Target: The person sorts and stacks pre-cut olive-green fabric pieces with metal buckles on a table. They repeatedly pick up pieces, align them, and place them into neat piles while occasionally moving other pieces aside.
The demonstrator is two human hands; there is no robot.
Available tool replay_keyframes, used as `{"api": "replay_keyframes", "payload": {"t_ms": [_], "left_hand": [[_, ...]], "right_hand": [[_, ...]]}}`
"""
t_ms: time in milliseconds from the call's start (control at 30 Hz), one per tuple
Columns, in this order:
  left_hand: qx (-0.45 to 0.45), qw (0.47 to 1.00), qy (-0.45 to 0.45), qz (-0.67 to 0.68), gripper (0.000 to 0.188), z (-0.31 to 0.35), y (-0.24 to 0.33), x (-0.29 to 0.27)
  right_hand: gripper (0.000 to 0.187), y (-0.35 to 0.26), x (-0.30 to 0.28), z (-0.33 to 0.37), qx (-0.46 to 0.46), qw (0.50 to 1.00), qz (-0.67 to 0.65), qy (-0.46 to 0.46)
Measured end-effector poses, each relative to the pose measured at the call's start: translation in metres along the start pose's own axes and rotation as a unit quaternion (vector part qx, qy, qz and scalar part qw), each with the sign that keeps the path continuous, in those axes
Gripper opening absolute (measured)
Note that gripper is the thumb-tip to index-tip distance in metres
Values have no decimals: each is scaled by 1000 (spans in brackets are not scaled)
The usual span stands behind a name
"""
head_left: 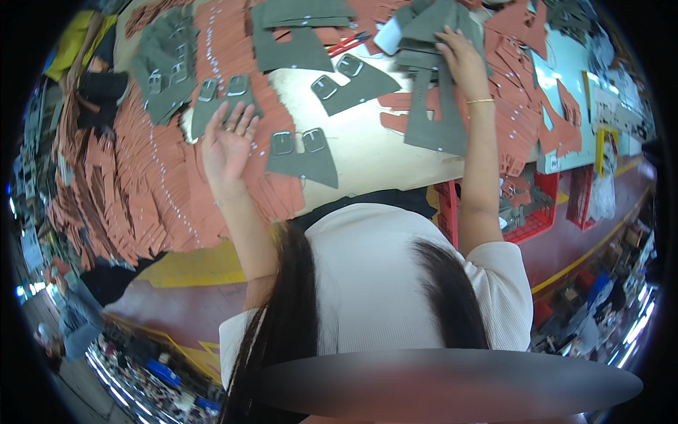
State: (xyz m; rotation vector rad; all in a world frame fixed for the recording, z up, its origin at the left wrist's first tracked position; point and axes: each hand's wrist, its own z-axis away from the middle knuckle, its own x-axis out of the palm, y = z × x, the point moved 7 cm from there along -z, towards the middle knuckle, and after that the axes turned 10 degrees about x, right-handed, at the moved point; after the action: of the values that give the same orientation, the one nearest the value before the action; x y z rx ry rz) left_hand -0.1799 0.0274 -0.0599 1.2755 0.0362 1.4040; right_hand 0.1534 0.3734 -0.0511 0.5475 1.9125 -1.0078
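My left hand point(229, 148) is turned palm up with its fingers apart, holding nothing. Its fingertips overlap a grey-green piece with two buckles point(224, 92). Just right of it lies a second buckled piece point(302, 161), and farther off a third buckled piece point(360, 90). My right hand point(462, 62) rests on a pile of grey-green cut pieces point(427, 32), its fingers stretched over the top; the thumb is hidden. Below that hand a grey-green piece with a strap-like slot point(438, 124) lies flat on the pale table point(367, 152).
Rows of salmon-coloured pieces point(134, 169) cover the table's left. More salmon pieces point(512, 106) lie at the right. Red-handled scissors point(347, 44) are near the far side. A red crate point(537, 219) stands below the right edge. A co-worker's arm point(86, 46) shows far left.
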Motion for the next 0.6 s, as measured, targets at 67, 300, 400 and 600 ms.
{"api": "replay_keyframes", "payload": {"t_ms": [67, 300, 400, 600], "left_hand": [[-2, 1000, -8, 10, 47, 1, -3, 3], [-51, 998, -32, 3, 43, 1, -43, 31], [-93, 995, -21, 3, 54, -9, -71, 44], [-166, 977, 33, 132, 56, -77, -127, 57]], "right_hand": [[31, 4, -1, -3, 23, 999, -25, -7], [32, 15, -10, -5, 159, 986, -34, 26], [32, 10, -14, -7, 151, 986, -35, 58], [30, 6, -14, -5, 152, 985, -27, 81]]}}
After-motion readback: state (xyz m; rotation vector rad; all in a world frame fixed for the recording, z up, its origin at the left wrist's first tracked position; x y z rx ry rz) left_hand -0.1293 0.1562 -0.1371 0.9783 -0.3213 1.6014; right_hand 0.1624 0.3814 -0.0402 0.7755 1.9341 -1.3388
